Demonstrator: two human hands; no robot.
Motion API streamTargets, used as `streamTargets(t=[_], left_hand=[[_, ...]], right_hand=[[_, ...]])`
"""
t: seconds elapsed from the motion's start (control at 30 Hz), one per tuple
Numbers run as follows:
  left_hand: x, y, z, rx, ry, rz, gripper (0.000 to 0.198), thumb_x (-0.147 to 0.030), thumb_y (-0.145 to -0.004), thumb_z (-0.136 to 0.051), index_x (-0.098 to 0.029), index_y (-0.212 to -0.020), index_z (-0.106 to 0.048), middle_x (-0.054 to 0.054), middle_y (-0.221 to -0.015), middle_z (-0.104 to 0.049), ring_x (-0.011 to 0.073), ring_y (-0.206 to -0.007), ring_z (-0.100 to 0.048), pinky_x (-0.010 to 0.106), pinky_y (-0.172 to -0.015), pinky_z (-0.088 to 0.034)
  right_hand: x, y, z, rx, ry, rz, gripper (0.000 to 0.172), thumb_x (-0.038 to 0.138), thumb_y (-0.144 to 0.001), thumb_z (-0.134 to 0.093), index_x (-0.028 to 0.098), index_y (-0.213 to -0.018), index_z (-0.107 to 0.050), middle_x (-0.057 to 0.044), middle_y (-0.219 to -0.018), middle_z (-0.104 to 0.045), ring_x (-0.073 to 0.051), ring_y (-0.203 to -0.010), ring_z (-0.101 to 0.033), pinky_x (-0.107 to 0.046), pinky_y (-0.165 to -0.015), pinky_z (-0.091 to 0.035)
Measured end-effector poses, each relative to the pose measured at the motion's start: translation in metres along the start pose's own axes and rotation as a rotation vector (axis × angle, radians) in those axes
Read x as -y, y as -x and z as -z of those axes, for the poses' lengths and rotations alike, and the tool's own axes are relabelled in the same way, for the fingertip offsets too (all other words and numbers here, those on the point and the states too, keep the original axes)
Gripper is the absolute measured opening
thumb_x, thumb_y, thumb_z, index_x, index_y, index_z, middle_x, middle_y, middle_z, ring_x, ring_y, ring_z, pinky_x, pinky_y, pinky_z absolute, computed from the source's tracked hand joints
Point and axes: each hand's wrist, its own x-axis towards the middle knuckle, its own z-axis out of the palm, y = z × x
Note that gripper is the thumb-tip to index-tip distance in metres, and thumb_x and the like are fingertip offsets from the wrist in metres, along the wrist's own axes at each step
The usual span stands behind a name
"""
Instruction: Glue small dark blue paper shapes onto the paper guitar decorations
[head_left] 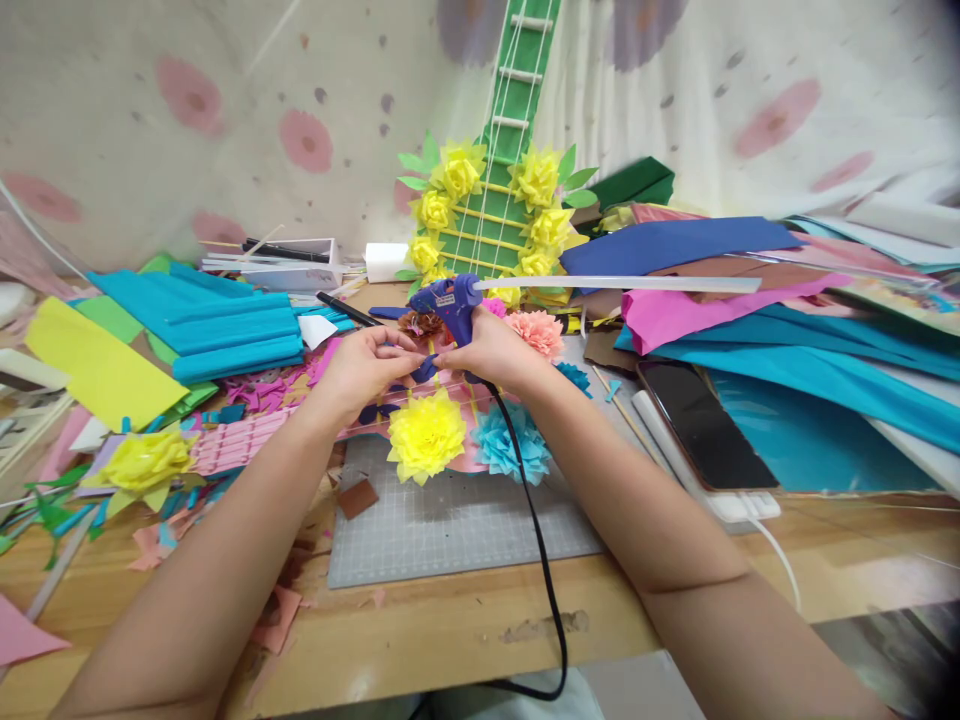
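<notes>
Crowded desk (450, 625), open mat (450, 530); right grip (491, 352) around glue gun (454, 300), left grip (364, 365) around petal (424, 369)

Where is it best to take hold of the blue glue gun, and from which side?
By the handle of the glue gun, from the near side, as the right hand does: the glue stick juts rightward from its back, and the cord trails nearward.

The single head camera is looking forward and down, close above the worktop (465, 620), facing the grey cutting mat (450, 530).
</notes>
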Motion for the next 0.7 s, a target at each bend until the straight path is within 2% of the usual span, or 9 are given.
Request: streamTargets(t=[0.17,0.3,0.47,0.57,0.7], left_hand=[[0.000,0.001,-0.002,-0.021,0.006,0.004,0.024,-0.012,-0.061,-0.076,-0.018,-0.072,-0.056,-0.005,-0.050,-0.062,0.0076,-0.040,-0.053,0.016,-0.040,-0.034],[0.001,-0.002,0.001,-0.051,0.012,-0.071,0.025,-0.009,-0.062,-0.073,-0.018,-0.071,-0.052,-0.006,-0.051,-0.061,0.0076,-0.043,-0.055,0.016,-0.043,-0.036],[-0.005,-0.008,0.018,-0.148,-0.032,-0.096,0.022,-0.007,-0.064,-0.068,-0.018,-0.073,-0.050,-0.006,-0.048,-0.056,0.0073,-0.039,-0.050,0.015,-0.037,-0.028],[-0.012,-0.009,0.031,-0.169,-0.002,-0.073,0.023,-0.006,-0.063,-0.066,-0.018,-0.075,-0.051,-0.005,-0.050,-0.057,0.0094,-0.041,-0.054,0.017,-0.039,-0.035],[-0.018,-0.007,0.047,-0.094,-0.003,-0.020,0.025,-0.009,-0.065,-0.065,-0.017,-0.087,-0.059,0.000,-0.061,-0.064,0.0133,-0.050,-0.062,0.020,-0.045,-0.045]], right_hand=[[-0.003,-0.001,-0.001,-0.007,0.014,0.015,0.048,0.015,-0.060,-0.070,0.014,-0.105,-0.055,-0.007,-0.097,-0.066,-0.022,-0.086,-0.065,-0.035,-0.075,-0.055],[-0.005,-0.002,0.000,-0.003,0.034,0.031,0.045,0.015,-0.060,-0.068,0.015,-0.104,-0.056,-0.004,-0.090,-0.066,-0.022,-0.082,-0.065,-0.034,-0.073,-0.054],[-0.004,-0.002,-0.001,-0.012,0.088,-0.009,0.042,0.017,-0.062,-0.066,0.017,-0.103,-0.056,-0.002,-0.085,-0.065,-0.021,-0.077,-0.065,-0.033,-0.069,-0.054],[-0.003,-0.001,-0.004,-0.005,0.110,-0.024,0.045,0.017,-0.062,-0.067,0.017,-0.105,-0.055,-0.004,-0.089,-0.065,-0.021,-0.078,-0.065,-0.032,-0.067,-0.054],[-0.002,0.001,-0.002,-0.001,0.100,-0.024,0.043,0.017,-0.063,-0.067,0.018,-0.104,-0.055,-0.003,-0.085,-0.065,-0.021,-0.074,-0.065,-0.033,-0.064,-0.056]])
